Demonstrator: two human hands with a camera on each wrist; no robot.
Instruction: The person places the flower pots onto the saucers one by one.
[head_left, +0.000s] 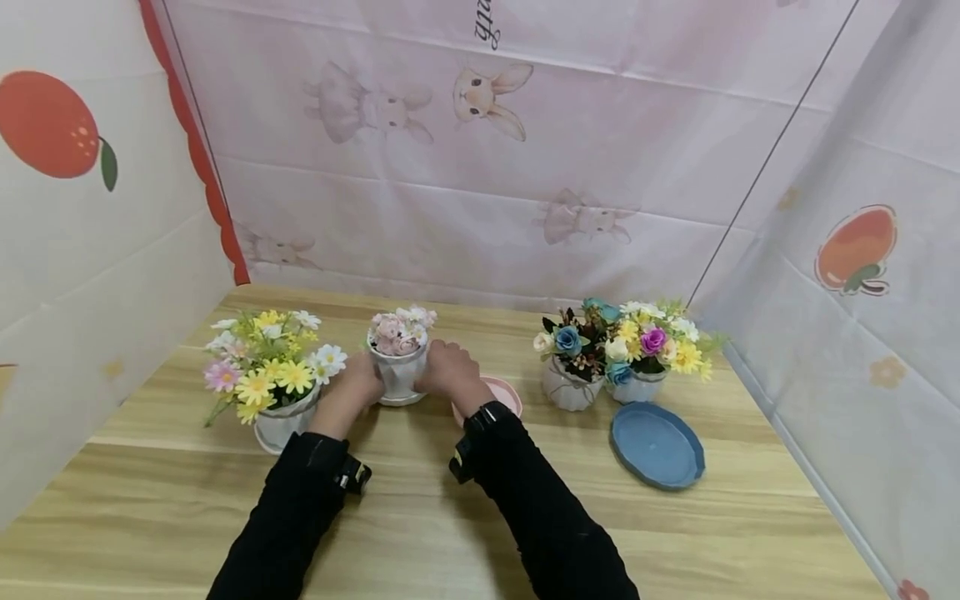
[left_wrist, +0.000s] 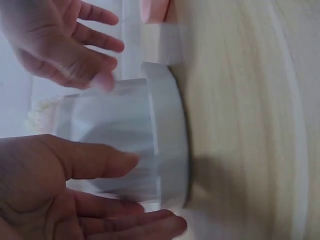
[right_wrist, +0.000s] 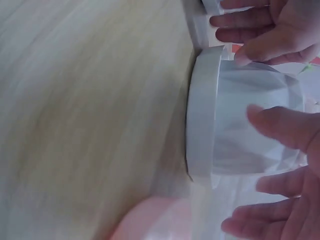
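A white flower pot (head_left: 398, 375) with pale pink and white flowers (head_left: 401, 331) stands upright on a white saucer (left_wrist: 170, 135) on the table. My left hand (head_left: 362, 380) is at its left side and my right hand (head_left: 453, 372) at its right. Both wrist views show the fingers extended around the pot, not curled tight. The left thumb (left_wrist: 107, 161) lies in front of the pot's wall, as does the right thumb (right_wrist: 277, 122); whether they touch it I cannot tell. Partly behind the right wrist lies a pink saucer (head_left: 507, 395).
To the left, a white pot (head_left: 281, 427) holds yellow and white daisies. Two more potted arrangements, one with blue roses (head_left: 568, 340) and one with mixed flowers (head_left: 654, 341), stand close together at right. A blue-grey saucer (head_left: 658, 446) lies before them. Printed cloth walls (head_left: 480, 192) enclose the wooden table (head_left: 420, 517).
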